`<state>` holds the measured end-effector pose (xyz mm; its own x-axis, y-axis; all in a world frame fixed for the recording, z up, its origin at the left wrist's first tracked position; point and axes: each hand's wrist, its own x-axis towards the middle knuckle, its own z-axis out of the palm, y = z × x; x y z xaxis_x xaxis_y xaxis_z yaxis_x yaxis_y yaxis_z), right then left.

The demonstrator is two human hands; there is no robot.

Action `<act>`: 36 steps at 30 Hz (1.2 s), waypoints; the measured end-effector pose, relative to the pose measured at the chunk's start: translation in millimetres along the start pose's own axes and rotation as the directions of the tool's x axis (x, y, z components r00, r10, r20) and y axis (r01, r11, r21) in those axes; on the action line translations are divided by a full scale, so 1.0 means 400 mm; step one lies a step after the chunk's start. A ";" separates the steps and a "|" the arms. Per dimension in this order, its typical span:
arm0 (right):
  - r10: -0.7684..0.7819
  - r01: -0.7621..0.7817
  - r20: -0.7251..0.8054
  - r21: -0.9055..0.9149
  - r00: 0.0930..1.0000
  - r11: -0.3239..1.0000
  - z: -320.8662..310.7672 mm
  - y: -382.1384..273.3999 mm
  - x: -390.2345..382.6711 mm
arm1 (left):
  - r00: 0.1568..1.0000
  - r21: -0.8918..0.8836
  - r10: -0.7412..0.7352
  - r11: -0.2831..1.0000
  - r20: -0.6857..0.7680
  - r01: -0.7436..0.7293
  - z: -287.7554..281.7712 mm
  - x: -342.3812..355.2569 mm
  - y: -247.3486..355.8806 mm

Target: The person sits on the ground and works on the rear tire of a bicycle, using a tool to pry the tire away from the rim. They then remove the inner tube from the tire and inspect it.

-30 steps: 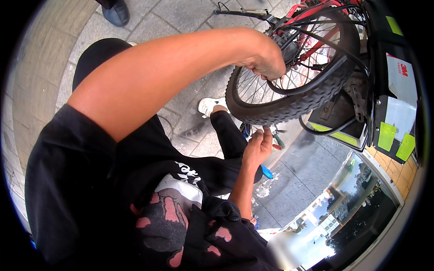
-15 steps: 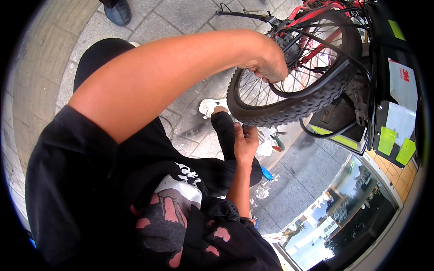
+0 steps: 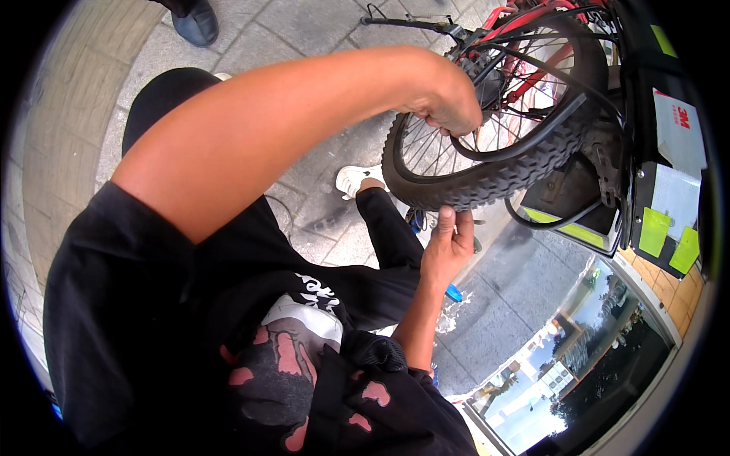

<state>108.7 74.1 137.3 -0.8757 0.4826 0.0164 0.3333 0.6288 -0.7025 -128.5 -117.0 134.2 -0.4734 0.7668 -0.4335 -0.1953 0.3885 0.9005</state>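
A bicycle wheel with a black knobby tyre (image 3: 487, 186) and thin spokes lies tilted in front of me. My left hand (image 3: 449, 106) reaches across to it, fingers curled round a black inner tube (image 3: 494, 156) that bows out along the inside of the tyre. Below the wheel, my right hand (image 3: 449, 243) has thumb and fingers bent up against the tread's lower edge. Whatever lies between those fingertips is hidden. Part of the red bicycle frame (image 3: 538, 76) shows behind the spokes.
A black kickstand (image 3: 407, 21) sticks out at the top. On the right stands a dark box with yellow-green patches (image 3: 654, 232). A reflective glass panel (image 3: 570, 372) lies lower right. Another person's dark shoe (image 3: 196, 24) is at the upper left. A blue object (image 3: 454, 292) sits beside my right forearm.
My right hand has moved right along the tyre's lower edge and now covers most of the green-and-red handled tool on the ground. My left hand stays almost in place on the inner tube.
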 end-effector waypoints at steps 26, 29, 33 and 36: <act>-0.003 0.004 -0.096 0.011 0.995 1.000 -0.001 -0.082 0.076 | 1.000 -0.034 0.002 0.999 -0.007 -0.002 0.010 0.039 -0.017; 0.040 -0.040 -0.073 0.014 0.997 0.999 -0.010 -0.083 0.063 | 1.000 0.015 0.020 1.000 -0.020 -0.020 0.008 0.040 -0.018; 0.046 -0.047 -0.010 -0.120 0.999 0.992 -0.012 -0.070 0.054 | 0.997 0.007 0.074 0.997 -0.023 -0.074 0.009 0.035 -0.018; 0.026 -0.024 -0.045 0.034 0.999 0.999 0.000 -0.075 0.067 | 0.998 -0.007 0.054 0.998 -0.017 -0.055 0.012 0.038 -0.017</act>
<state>75.3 68.3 158.9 -0.8504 0.5252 0.0302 0.3420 0.5957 -0.7268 -130.3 -105.6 121.3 -0.4983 0.7778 -0.3831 -0.1750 0.3426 0.9230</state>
